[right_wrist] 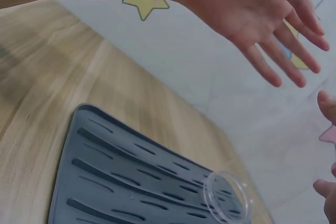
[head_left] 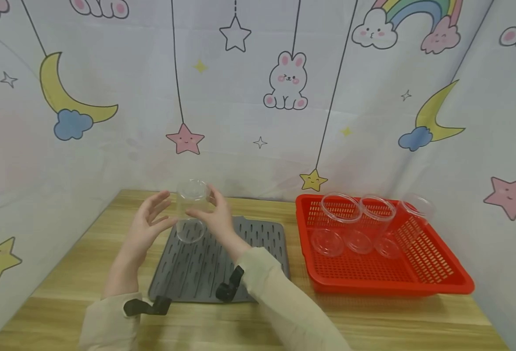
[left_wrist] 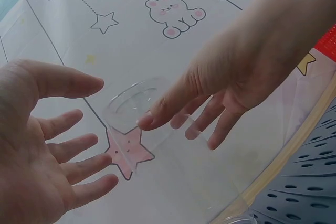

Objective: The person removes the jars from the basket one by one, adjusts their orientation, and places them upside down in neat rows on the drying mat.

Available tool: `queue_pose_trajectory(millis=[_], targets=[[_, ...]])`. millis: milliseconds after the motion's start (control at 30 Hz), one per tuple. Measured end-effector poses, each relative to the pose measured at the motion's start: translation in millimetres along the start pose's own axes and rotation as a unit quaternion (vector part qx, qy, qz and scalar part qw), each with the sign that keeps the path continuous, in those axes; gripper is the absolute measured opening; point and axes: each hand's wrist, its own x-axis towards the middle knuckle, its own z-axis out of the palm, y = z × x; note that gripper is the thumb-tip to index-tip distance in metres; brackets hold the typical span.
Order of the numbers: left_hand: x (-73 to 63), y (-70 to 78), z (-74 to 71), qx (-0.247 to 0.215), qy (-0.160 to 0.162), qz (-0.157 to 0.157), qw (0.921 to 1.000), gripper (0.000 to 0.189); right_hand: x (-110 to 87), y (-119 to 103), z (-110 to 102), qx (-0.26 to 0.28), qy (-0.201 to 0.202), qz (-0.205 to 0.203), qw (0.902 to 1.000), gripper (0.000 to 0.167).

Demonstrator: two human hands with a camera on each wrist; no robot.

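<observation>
Person's right-hand grip (head_left: 219,219) holds clear cup (head_left: 191,207) over far left corner of grey mat (head_left: 196,273); left-hand grip (head_left: 144,224) just beside cup. Red basket (head_left: 389,285) to right, three clear tumblers (head_left: 369,229) inside. Wooden worktop (head_left: 65,302), cartoon-printed curtain (head_left: 231,97) behind.

The right sleeve (head_left: 280,292) is hiding a corner of the mat (head_left: 192,280)! The left wrist view's edges are clipping basket (left_wrist: 330,43) and cup (left_wrist: 173,157).

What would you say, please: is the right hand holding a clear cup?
Yes, the right hand holds a clear cup between thumb and fingers.
</observation>
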Motion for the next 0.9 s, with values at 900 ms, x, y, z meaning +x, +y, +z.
queue_pose_trajectory(millis=[900], targets=[[0.5, -3.7, -4.2, -0.036, 0.016, 0.003, 0.9992, 0.066, 15.8, -10.6, 0.9, -0.093, -0.046, 0.026, 0.9943, 0.093]])
